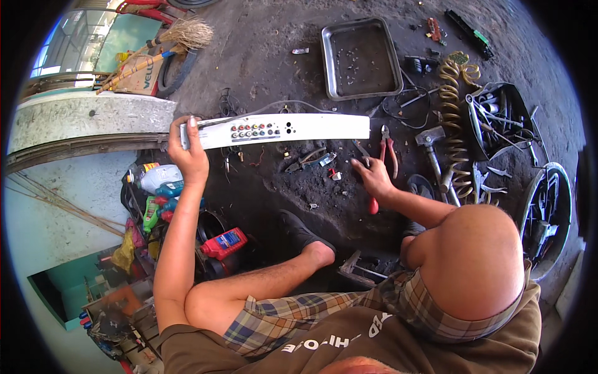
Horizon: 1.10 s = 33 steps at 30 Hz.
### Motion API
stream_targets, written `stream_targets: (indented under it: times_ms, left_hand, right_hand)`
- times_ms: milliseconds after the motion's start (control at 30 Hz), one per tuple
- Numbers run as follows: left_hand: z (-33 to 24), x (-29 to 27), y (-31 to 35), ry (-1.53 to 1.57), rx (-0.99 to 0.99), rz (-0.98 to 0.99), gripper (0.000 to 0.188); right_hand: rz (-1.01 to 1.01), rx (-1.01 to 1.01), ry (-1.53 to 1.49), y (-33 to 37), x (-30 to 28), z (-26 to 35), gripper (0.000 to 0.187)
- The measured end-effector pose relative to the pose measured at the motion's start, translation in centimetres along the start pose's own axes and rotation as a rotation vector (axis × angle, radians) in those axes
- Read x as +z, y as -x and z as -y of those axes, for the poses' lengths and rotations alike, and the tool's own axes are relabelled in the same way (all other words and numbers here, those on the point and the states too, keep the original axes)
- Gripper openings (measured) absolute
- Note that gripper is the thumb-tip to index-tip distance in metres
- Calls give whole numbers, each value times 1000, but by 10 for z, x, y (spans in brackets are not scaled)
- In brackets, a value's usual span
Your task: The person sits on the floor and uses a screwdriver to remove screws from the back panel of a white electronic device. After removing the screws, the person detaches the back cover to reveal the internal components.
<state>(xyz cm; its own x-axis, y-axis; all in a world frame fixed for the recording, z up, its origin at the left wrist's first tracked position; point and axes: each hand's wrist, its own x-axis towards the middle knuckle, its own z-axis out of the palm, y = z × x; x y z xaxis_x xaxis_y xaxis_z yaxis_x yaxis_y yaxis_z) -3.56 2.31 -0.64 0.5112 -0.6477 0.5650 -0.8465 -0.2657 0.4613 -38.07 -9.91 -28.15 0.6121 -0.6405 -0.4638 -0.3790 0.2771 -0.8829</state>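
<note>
My left hand (189, 153) grips the left end of a long white panel (336, 126) with rows of coloured round sockets on its face. A dark cable runs along the panel's upper edge. My right hand (376, 182) is closed round a red-handled tool (372, 206); a grey metal tip shows above the fingers, and its exact kind is mostly hidden. Just beyond that hand, red-handled pliers (389, 153) lie on the ground. Another pair of pliers (305, 162) and a small red-and-white piece (335, 175) lie below the panel.
Beyond the panel sits a metal tray (329, 68) with small bits inside. To the right are a hammer (430, 138), a coiled hose (450, 106), a bin of tools (479, 134) and a round tub (534, 262). Bottles (163, 179) and a red container (224, 244) stand at left.
</note>
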Motion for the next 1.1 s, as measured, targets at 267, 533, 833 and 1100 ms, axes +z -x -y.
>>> stream_targets:
  times_ms: [267,533,833,1100]
  left_hand:
    - [18,-8,-1,5,-14,6,27]
    - [10,-5,-5,-30,6,19,31]
    - [-81,21,-33,118,77,267,37]
    - [-116,4,-65,-77,324,647,76]
  right_hand:
    - [-105,-187,312,16,13,-78,46]
    - [-403,-383,318,-21,-19,-24,70]
    - [-144,-1012,424,0,-40,170,110]
    - [-8,-897,458,-14,-70,206,89]
